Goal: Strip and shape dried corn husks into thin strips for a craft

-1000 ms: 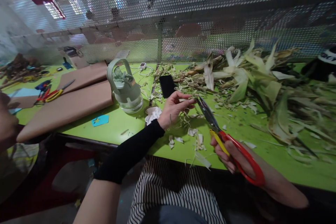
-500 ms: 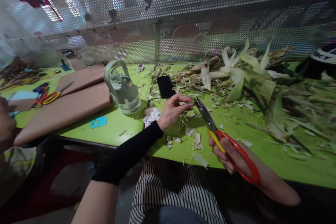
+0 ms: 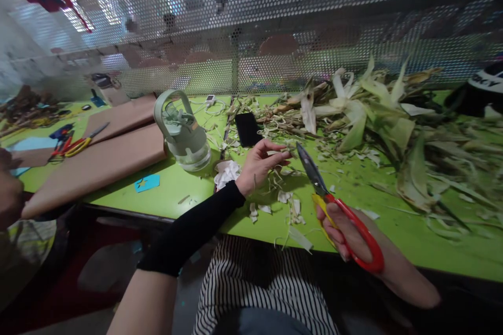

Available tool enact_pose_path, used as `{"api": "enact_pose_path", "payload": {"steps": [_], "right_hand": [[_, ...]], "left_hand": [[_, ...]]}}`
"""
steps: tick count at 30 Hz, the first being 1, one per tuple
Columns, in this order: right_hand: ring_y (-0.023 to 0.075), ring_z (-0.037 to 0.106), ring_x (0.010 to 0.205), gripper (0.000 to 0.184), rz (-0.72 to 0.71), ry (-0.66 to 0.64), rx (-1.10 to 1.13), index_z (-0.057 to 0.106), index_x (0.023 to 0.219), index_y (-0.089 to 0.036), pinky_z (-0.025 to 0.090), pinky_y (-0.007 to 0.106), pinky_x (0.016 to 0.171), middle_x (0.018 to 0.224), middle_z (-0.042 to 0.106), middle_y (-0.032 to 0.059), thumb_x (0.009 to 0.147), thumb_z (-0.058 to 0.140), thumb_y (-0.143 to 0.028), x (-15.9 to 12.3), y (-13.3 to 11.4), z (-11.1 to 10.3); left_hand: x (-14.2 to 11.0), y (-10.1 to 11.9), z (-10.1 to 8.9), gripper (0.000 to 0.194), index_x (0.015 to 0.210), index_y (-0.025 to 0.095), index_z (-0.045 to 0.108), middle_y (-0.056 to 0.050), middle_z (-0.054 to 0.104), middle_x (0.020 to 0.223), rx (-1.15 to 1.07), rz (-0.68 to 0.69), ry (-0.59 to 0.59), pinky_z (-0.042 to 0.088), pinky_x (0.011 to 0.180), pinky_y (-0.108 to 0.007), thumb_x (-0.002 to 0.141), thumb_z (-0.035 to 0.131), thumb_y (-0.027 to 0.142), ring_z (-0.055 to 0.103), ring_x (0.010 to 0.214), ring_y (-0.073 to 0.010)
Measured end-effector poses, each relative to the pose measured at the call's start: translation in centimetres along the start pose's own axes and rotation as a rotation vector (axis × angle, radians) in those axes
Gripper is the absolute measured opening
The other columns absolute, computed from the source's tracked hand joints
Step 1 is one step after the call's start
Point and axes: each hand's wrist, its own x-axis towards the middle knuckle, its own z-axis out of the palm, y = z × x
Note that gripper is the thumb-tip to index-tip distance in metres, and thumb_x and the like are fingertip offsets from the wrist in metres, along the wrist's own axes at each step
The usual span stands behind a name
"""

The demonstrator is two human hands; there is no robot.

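Observation:
My left hand (image 3: 264, 164) pinches a thin strip of pale green corn husk (image 3: 290, 150) between thumb and fingertips, just above the table. In my right hand (image 3: 338, 227) are scissors (image 3: 316, 175) with one red and one yellow handle; the blades look closed and point up and away. Their tips are a little right of the pinched strip, apart from it. Husk scraps (image 3: 296, 209) lie on the green tabletop (image 3: 251, 238) below both hands. A black phone (image 3: 247, 130) rests flat behind my left hand.
A heap of corn husks (image 3: 365, 110) covers the back right. Left of my hand stand a green water bottle (image 3: 186, 138) and crumpled tissue (image 3: 227, 171). Farther left are folded brown paper (image 3: 106, 167), more scissors (image 3: 80, 145) and another person's hand (image 3: 10, 188). Perforated metal (image 3: 236, 36) borders the back.
The scissors have drawn slightly right, off the husk strip, and their handles have come closer together. My left hand has stayed almost in place.

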Motion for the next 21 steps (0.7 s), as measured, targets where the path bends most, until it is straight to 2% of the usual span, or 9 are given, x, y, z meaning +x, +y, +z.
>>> {"api": "enact_pose_path", "payload": {"steps": [4, 7, 11, 14, 17, 21], "right_hand": [[0.0068, 0.038, 0.037, 0.064, -0.167, -0.080, 0.144, 0.049, 0.086, -0.023, 0.037, 0.021, 0.038, 0.052, 0.043, -0.0085, 0.077, 0.052, -0.087, 0.0, 0.9, -0.3], [0.0072, 0.036, 0.038, 0.066, -0.212, -0.137, 0.106, 0.047, 0.089, -0.024, 0.037, 0.022, 0.037, 0.054, 0.043, -0.0083, 0.075, 0.052, -0.088, -0.1, 1.3, -0.5], [0.0081, 0.036, 0.041, 0.068, -0.209, -0.213, 0.001, 0.047, 0.093, -0.024, 0.036, 0.023, 0.040, 0.055, 0.044, -0.0077, 0.074, 0.052, -0.089, -1.0, 0.6, -0.7], [0.0092, 0.038, 0.044, 0.065, -0.192, -0.249, 0.006, 0.046, 0.090, -0.024, 0.040, 0.025, 0.046, 0.058, 0.047, -0.0063, 0.078, 0.049, -0.087, -1.9, -0.1, -0.6], [0.0097, 0.037, 0.044, 0.064, -0.171, -0.270, 0.031, 0.049, 0.091, -0.024, 0.040, 0.026, 0.046, 0.058, 0.046, -0.0062, 0.081, 0.047, -0.086, -2.2, -0.3, -0.6], [0.0089, 0.038, 0.044, 0.062, -0.182, -0.296, 0.075, 0.052, 0.095, -0.022, 0.040, 0.025, 0.047, 0.058, 0.047, -0.0062, 0.084, 0.047, -0.083, -1.7, 0.2, -0.6]], "left_hand": [[0.1, 0.1, -0.2, 0.040, 0.085, 0.018, 0.054, 0.002, 0.071, 0.081, 0.002, 0.004, 0.005, 0.052, 0.071, -0.025, 0.070, 0.087, 0.035, 0.067, 0.071, -0.0100], [0.3, 0.2, -0.3, 0.037, 0.090, 0.019, 0.056, 0.003, 0.069, 0.081, 0.014, 0.028, 0.036, 0.051, 0.076, -0.026, 0.072, 0.086, 0.030, 0.066, 0.073, -0.0088], [0.4, 0.2, -0.5, 0.041, 0.087, 0.018, 0.057, 0.005, 0.065, 0.076, 0.077, 0.065, 0.054, 0.040, 0.059, -0.020, 0.066, 0.090, 0.032, 0.055, 0.061, -0.0048], [0.5, 0.0, -0.6, 0.046, 0.080, 0.017, 0.056, 0.003, 0.069, 0.084, 0.081, 0.153, 0.023, 0.034, 0.053, -0.020, 0.061, 0.092, 0.039, 0.046, 0.055, -0.0018], [0.5, -0.3, -0.6, 0.049, 0.076, 0.016, 0.055, 0.001, 0.071, 0.090, 0.078, 0.204, -0.012, 0.041, 0.060, -0.020, 0.059, 0.092, 0.044, 0.054, 0.063, -0.0039], [0.7, -0.5, -0.7, 0.045, 0.076, 0.017, 0.054, -0.001, 0.070, 0.090, 0.106, 0.210, -0.033, 0.048, 0.076, -0.025, 0.064, 0.090, 0.038, 0.065, 0.082, -0.0104]]}}
